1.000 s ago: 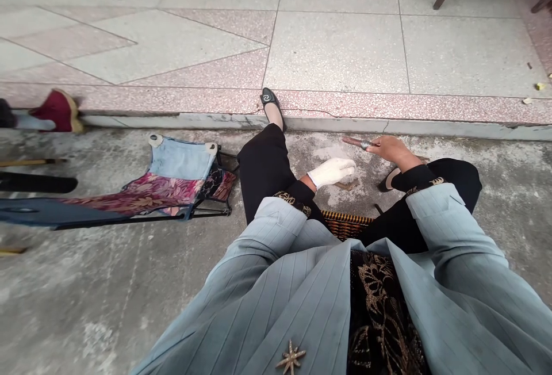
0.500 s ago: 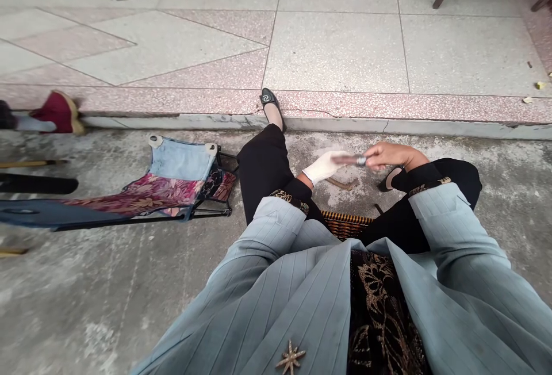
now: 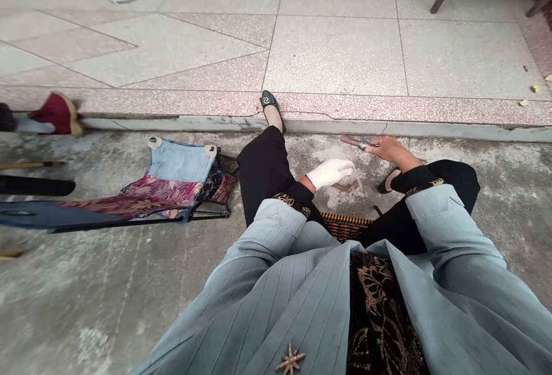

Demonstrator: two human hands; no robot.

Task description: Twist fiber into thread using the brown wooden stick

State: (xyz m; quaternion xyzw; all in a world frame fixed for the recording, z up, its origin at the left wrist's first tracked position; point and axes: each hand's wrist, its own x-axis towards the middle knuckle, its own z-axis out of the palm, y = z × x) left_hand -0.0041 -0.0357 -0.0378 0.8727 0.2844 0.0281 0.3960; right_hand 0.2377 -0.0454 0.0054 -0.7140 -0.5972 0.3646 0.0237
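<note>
**On the concrete, the tool swings back out and the gloved hand goes back down**

On the rough concrete floor [image 3: 129, 306] between the person's legs, the two hands stand apart again. Half a second ago they were together in the air, the right hand carrying the tool across to the gloved left hand; now the picture matches the one from a full second ago almost exactly.

The right hand [image 3: 388, 148] is closed around the handle of a slim reddish-brown tool with a metal collar [image 3: 361, 144], which juts out to the left, level and low over the floor. The tool's far end is too small to make out.

The left hand [image 3: 331, 172], in a white glove, lies with its fingers together and curled down over a small brownish piece [image 3: 345, 187] on a pale, powdery patch of the concrete. Whether it pins the piece or only rests beside it cannot be told.

Judging from this return to the same pose, the work looks like a repeated stroke: tool brought in, then drawn back while the gloved hand steadies the piece.

Just nearer the body the edge of a woven basket [image 3: 345, 224] shows between the knees. A folding cloth stool [image 3: 172, 182] lies tipped well to the left, and a black flat shoe [image 3: 269, 102] rests against the tiled step [image 3: 336, 53].
</note>
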